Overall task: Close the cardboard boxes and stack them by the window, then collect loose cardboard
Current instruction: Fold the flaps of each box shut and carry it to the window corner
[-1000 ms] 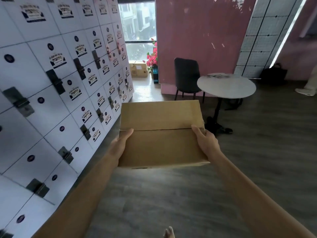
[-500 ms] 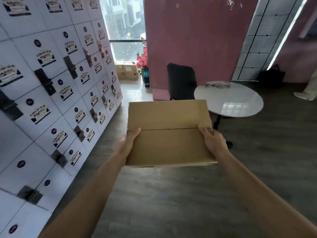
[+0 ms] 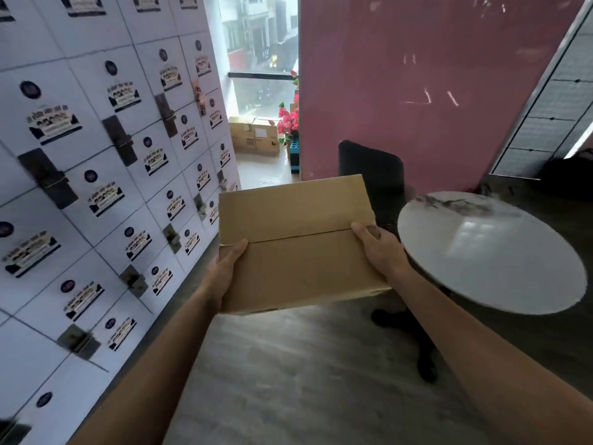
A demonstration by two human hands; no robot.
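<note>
I carry a closed brown cardboard box (image 3: 298, 245) in front of me, its two top flaps meeting in a seam across the lid. My left hand (image 3: 226, 268) grips its left side, thumb laid on the lid. My right hand (image 3: 380, 248) grips its right side, thumb also on top. Far ahead, several cardboard boxes (image 3: 255, 138) sit on the floor under the window (image 3: 260, 53).
A wall of white lockers (image 3: 96, 175) runs along my left. A round white table (image 3: 491, 252) on a black foot stands close at my right, with a black chair (image 3: 373, 175) behind the box. Pink flowers (image 3: 288, 118) stand by the red wall (image 3: 417, 85).
I have walked forward with the box towards the window. The table and chair are now closer at my right, and the lockers slide past on the left. My grip is unchanged.
</note>
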